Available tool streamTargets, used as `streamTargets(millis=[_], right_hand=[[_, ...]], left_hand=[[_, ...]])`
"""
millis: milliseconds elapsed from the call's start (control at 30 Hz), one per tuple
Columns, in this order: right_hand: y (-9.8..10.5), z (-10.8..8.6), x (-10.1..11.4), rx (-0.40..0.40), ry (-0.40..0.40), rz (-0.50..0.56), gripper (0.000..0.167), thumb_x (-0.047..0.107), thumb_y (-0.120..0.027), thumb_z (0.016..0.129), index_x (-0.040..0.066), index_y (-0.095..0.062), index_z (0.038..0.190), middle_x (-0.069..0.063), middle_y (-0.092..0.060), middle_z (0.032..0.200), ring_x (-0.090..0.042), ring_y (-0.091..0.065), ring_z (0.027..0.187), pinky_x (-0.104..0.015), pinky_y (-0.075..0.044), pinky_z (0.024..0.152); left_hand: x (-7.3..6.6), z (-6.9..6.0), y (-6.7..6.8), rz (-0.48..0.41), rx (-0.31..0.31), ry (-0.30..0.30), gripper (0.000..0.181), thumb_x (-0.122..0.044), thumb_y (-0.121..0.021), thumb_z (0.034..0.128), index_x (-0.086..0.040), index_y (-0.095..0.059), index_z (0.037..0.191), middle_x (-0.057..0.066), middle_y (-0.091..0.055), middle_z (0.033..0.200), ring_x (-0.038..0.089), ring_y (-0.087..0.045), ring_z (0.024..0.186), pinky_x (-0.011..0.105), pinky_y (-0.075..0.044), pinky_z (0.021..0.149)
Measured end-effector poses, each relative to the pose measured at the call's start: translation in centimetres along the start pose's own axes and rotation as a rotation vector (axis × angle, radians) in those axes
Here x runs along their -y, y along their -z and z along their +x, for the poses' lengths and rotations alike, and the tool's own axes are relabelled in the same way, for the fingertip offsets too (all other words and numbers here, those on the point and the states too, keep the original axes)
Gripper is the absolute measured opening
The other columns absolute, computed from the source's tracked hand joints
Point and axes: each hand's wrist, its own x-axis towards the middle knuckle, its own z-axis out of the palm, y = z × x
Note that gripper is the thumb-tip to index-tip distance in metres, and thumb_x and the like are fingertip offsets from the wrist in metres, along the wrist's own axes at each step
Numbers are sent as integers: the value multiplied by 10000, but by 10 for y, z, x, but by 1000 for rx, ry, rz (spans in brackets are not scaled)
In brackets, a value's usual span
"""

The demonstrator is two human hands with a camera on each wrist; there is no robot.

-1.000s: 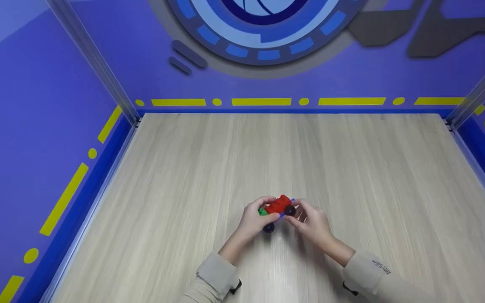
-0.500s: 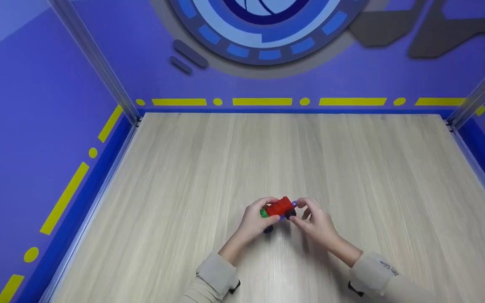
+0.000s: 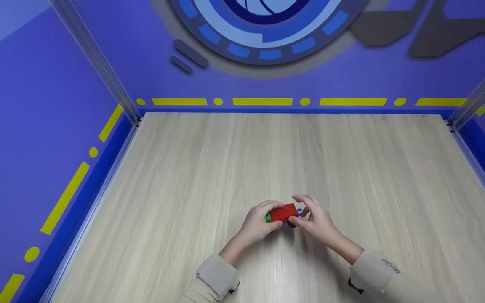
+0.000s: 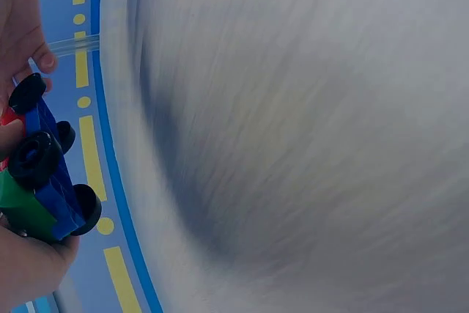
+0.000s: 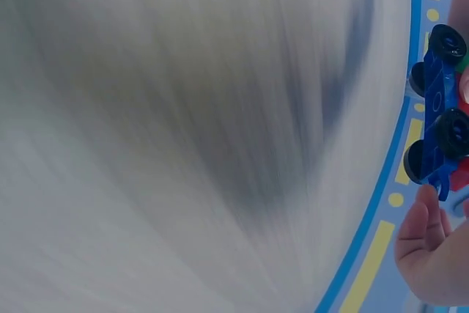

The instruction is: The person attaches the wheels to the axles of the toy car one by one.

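Observation:
A toy vehicle with a blue wheeled base, black wheels, a red block and a green block is held above the table. My left hand grips it round the green end, thumb on the near side and fingers on the far side. At the other end is my right hand, its thumb by the red block's corner and its index finger raised off the toy. A small blue hook sticks out there, close to the right fingertips; whether they touch it I cannot tell.
Below lies a light wood-grain table. Purple-blue panels with yellow marks stand at its back and sides, with metal posts in the corners.
The toy has tipped and shifted slightly right and nearer, so its wheels are mostly hidden in the head view. My right index finger has lifted away from its end.

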Motion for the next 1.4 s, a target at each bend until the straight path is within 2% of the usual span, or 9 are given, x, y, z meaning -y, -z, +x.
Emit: streamTargets(millis=[167,367,600,933,1033,1233,1400], right_hand=[[2,-1,-1,61,-2,7,427,165,-693,743,97,-554,1141,-68,-535,1101,-143,-496,738,-195,-422,565],[3,-1,-2,80,19,8,386,164,-690,746,78,-582,1106,-30,-567,1019,-170,-520,762,-199,-419,606],[3,-2,-5,106,13,12,326,181,-686,750,122,-595,1057,-8,-559,984,-165,-512,757,-196,-413,606],[2,-4,-8,92,-48,-7,325,170,-690,734,131,-595,1042,-4,-542,986,-90,-467,703,-190,-416,566],[1,-3,-10,66,-63,-10,320,145,-694,725,129,-599,1030,-6,-545,977,-105,-470,704,-192,-415,560],[3,-1,-18,3,-93,-19,319,105,-703,709,125,-606,1012,-7,-554,967,-128,-478,714,-199,-405,581],[8,4,-27,-41,-95,-40,336,115,-701,719,112,-600,1038,-26,-557,992,-134,-483,742,-204,-410,614]], left_hand=[[-1,-1,-1,110,10,-48,390,-118,-671,763,-168,-581,1139,-31,-577,1162,131,-519,1078,295,-423,907],[-2,-1,-1,175,9,-84,379,-126,-675,757,-174,-595,1124,-37,-587,1148,136,-519,1066,292,-416,900],[-2,0,-2,194,7,-130,374,-115,-685,743,-178,-608,1103,-37,-598,1128,130,-526,1038,281,-419,882],[1,4,-5,202,4,-123,371,-131,-692,737,-203,-607,1091,-54,-593,1124,119,-505,1038,274,-408,890],[2,7,-7,173,-9,-88,384,-152,-695,733,-199,-595,1101,-46,-577,1142,131,-487,1064,304,-398,909],[5,13,-9,72,-54,23,461,-188,-705,725,-201,-551,1159,-14,-518,1224,177,-436,1152,391,-350,965],[6,23,-13,56,-117,73,468,-226,-701,735,-196,-540,1174,-7,-514,1227,176,-453,1137,363,-363,953]])
